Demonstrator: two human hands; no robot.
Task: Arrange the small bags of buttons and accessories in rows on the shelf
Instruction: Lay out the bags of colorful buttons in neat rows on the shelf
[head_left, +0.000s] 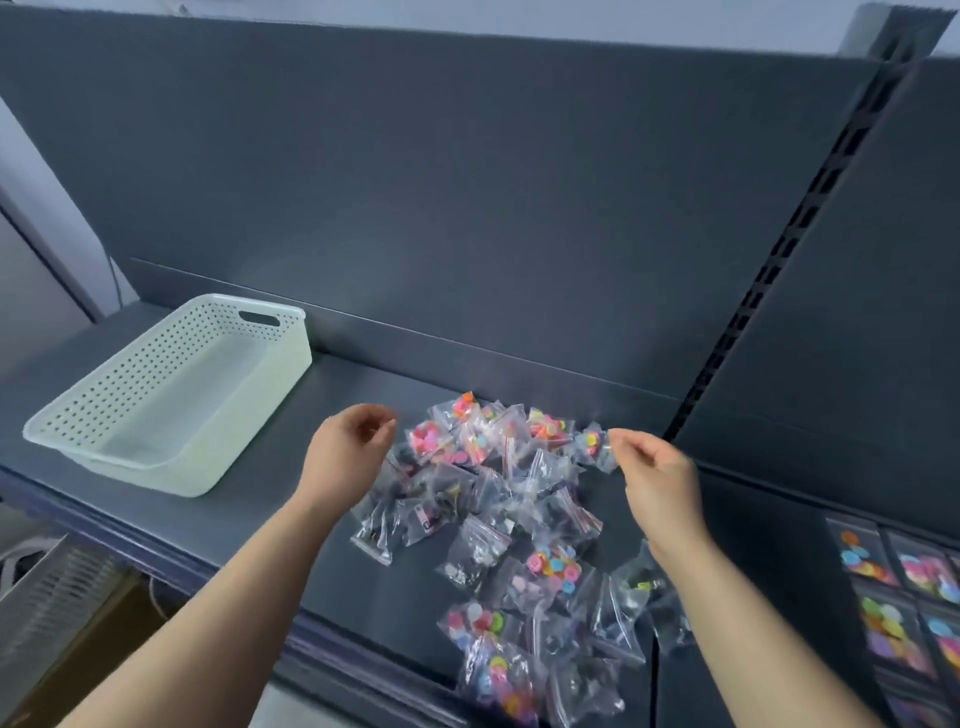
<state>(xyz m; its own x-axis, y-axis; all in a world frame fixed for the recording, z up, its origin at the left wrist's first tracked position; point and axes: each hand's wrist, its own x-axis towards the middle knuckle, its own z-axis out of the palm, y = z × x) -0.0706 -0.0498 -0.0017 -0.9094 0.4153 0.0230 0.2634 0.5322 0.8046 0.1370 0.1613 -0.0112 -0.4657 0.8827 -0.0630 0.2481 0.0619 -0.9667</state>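
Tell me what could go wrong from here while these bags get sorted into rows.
1. The pile of bags is an overlapping heap. When the left hand or right hand lifts one, it may drag neighbours along and scatter them.
2. The nearest bags lie close to the front edge of the shelf, so a careless sweep could push them off.
3. Coloured buttons and darker accessories are jumbled together, so the rows may end up mixed.

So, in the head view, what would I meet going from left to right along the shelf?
White perforated plastic basket, left hand, loose pile of small clear button bags, right hand, neat rows of button bags.
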